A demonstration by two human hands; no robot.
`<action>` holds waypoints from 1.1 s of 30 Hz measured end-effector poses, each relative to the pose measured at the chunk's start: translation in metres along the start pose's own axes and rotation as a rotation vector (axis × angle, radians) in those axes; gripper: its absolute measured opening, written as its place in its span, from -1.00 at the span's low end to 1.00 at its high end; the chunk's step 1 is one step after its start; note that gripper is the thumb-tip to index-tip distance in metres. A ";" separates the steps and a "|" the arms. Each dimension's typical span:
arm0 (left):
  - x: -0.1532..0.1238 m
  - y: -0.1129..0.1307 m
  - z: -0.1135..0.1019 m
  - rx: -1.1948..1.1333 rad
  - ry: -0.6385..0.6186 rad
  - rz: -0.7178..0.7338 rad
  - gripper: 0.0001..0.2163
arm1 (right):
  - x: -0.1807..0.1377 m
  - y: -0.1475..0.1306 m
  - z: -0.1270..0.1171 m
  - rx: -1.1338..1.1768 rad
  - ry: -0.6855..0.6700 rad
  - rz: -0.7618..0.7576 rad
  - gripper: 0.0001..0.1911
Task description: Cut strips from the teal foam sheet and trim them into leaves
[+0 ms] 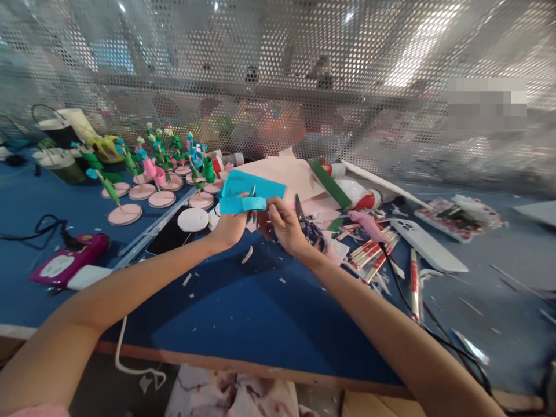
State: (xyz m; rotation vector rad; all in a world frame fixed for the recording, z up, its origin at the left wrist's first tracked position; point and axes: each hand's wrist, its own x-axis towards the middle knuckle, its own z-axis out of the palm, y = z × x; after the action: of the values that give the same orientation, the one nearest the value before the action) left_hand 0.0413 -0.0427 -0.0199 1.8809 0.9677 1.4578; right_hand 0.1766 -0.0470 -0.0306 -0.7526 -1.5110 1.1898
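Over the middle of the table, a strip of blue paper is stretched between my two hands. My left hand is closed on its left part, with the fingers partly hidden behind the strip. The fingertips of my right hand pinch its right end. Just behind the strip lies a larger blue paper sheet on pale pink paper. Scissors with dark handles rest beside my right hand. A white round disc sits left of my left hand.
Several paper flowers on round pink bases stand at the left. A dark phone and a magenta device lie nearer. To the right are a pink glue gun, several wrapped sticks, a white phone and a black cable. A perforated metal screen rises behind.
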 end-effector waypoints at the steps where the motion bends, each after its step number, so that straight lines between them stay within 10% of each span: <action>1: 0.000 -0.001 0.000 -0.007 -0.020 -0.012 -0.62 | 0.000 -0.001 -0.001 0.013 0.009 -0.008 -0.47; 33: -0.005 -0.007 -0.006 0.342 -0.122 0.245 -0.75 | 0.005 -0.026 -0.016 -0.126 -0.320 0.133 -0.49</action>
State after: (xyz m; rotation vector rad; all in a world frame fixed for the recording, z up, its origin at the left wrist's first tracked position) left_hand 0.0330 -0.0421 -0.0267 2.3786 1.0056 1.3560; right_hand 0.1931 -0.0458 -0.0046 -0.7829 -1.8363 1.3739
